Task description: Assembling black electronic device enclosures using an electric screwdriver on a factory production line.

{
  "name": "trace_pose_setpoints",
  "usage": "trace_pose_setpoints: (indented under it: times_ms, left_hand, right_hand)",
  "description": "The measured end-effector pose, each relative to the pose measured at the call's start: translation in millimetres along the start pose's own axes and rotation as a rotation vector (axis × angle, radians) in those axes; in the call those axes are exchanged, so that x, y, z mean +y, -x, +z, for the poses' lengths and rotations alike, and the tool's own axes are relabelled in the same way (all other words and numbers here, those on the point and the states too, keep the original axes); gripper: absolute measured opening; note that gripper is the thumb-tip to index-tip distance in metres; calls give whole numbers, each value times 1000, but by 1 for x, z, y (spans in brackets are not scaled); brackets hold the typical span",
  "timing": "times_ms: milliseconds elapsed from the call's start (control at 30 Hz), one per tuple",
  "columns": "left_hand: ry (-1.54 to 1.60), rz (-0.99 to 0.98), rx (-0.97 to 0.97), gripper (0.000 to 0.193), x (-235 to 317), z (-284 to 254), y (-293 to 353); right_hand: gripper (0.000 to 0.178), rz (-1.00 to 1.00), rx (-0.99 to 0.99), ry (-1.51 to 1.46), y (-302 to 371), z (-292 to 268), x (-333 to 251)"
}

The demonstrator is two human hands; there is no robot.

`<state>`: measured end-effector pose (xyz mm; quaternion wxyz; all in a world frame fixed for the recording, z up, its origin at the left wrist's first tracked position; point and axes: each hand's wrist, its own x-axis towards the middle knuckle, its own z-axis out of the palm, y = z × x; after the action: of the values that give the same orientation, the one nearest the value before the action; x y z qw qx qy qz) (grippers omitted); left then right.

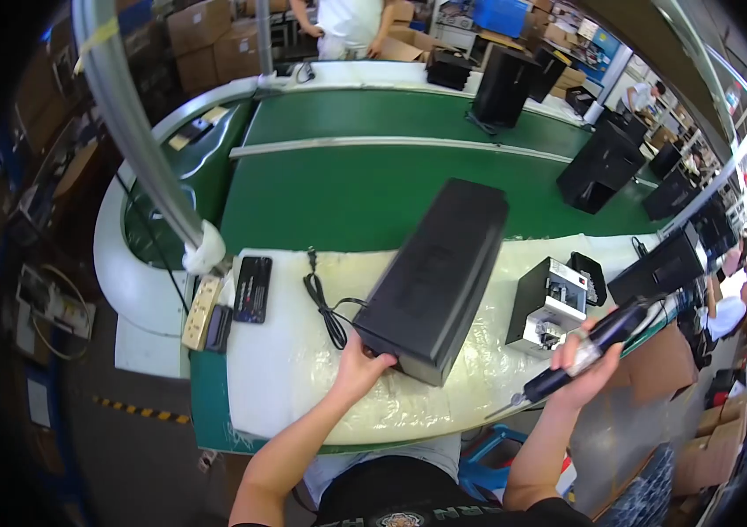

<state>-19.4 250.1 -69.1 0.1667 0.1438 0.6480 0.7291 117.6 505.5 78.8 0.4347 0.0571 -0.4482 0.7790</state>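
A long black speaker cabinet stands or lies at a slant on the white padded worktop. My left hand grips its near left corner, thumb on the near face and fingers partly hidden beneath. From that end a black power cord runs onto the pad, its plug lying farther off. In my right hand is a dark electric screwdriver, wrapped by the fingers. Its bit points down and left, over the pad's front edge, apart from the cabinet. Just beyond that hand sits a small metal screw feeder.
A black tray sits behind the feeder. A black flat case and a power strip lie at left, near a metal post. Beyond runs a green conveyor carrying black speakers. Another person stands across it.
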Motion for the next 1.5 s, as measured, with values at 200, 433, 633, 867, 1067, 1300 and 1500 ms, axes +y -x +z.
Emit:
trace_pose_setpoints:
  times_ms: [200, 433, 633, 867, 1067, 1300, 1500]
  left_hand:
    - [690, -280, 81, 44, 58, 86, -55]
    - [1084, -278, -320, 32, 118, 123, -123]
    - [1141, -253, -434, 13, 154, 143, -198]
    - [985, -161, -374, 19, 166, 125, -284]
    - [737, -28, -299, 33, 172, 119, -295]
    - [-15, 17, -318, 28, 90, 95, -199]
    - [-257, -106, -135, 19, -11, 16, -75]
  right_hand:
    - [49, 431, 13, 315, 51, -79, 21]
    - [54, 1035, -266, 221, 81, -106, 74]
    - [43, 1120, -201, -105, 76, -123, 81]
    - [40, 1145, -261, -145, 80, -129, 95]
    - [43, 1171, -233, -156, 79, -134, 99]
    - [45, 1168, -200, -157, 75, -132, 89]
    - [37, 1175, -273, -145, 72, -120, 93]
